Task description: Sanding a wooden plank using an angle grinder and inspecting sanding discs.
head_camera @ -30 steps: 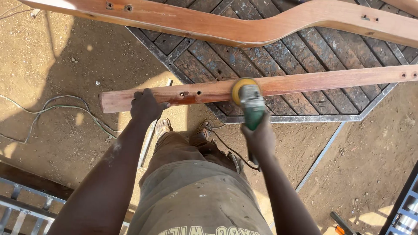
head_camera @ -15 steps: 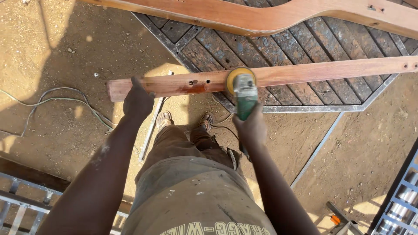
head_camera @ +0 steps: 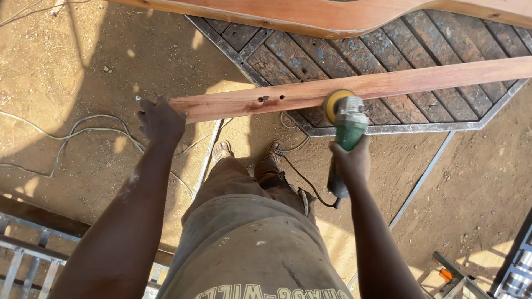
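A long reddish wooden plank runs across the view at waist height, with small holes near its left part. My left hand grips the plank's left end. My right hand holds a green angle grinder by its body. The grinder's yellow sanding disc presses against the plank's near edge, right of the holes. A black cable trails from the grinder down past my legs.
A wider curved wooden board lies beyond the plank. Below is a hexagonal metal frame with dark slats on sandy ground. Loose cables lie at left, metal frames at bottom left and bottom right.
The view has shifted, so the plank and both hands sit further right and lower in the picture. The grinder stays on the plank's near edge, right of the holes. Both hands keep their grip.
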